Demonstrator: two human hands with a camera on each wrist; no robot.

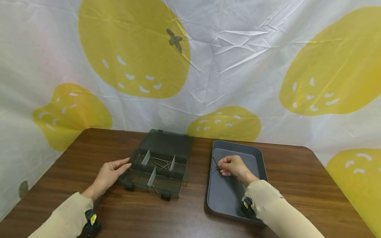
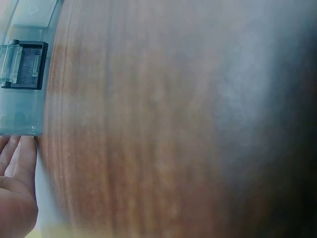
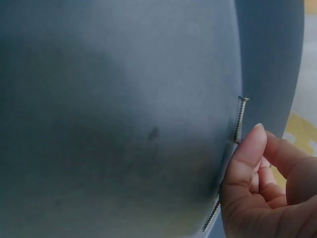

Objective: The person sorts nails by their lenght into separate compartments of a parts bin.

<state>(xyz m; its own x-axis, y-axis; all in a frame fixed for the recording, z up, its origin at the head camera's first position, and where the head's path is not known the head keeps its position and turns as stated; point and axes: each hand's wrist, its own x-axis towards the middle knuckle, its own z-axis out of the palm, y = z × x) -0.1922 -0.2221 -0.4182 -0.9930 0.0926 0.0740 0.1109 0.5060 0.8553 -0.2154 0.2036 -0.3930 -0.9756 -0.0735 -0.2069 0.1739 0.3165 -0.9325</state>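
Screws (image 1: pixel 215 161) in the grey tray (image 1: pixel 229 200), right hand (image 1: pixel 234 166) over them

Head view: two screws show along the tray's left wall, just beside the right hand's fingertips. Its thumb and forefinger are drawn together and the other fingers curl under; whether a screw is pinched between them, I cannot tell. To the left stands a dark see-through compartment box (image 1: pixel 172 182), its lid (image 1: pixel 166 142) tipped back towards the lemon-printed cloth (image 1: pixel 238 72). Loose screws (image 1: pixel 161 160) lie crossed in the middle rear compartment, between two pale dividers, and a single small piece (image 1: pixel 155 189) lies at the front. The left hand (image 1: pixel 107 172) touches the box's left side with thumb and forefinger, both fairly straight and slightly apart. Tray and box sit apart on a wooden table (image 1: pixel 181 218).

Left wrist view: straight fingers lie close side by side, tips at the box's edge, near a black-framed latch (image 2: pixel 29 64).

Right wrist view: one threaded screw lies where tray floor meets wall, its lower end at the fingertips; another slants out below the hand. The fingers hide whatever lies between them.
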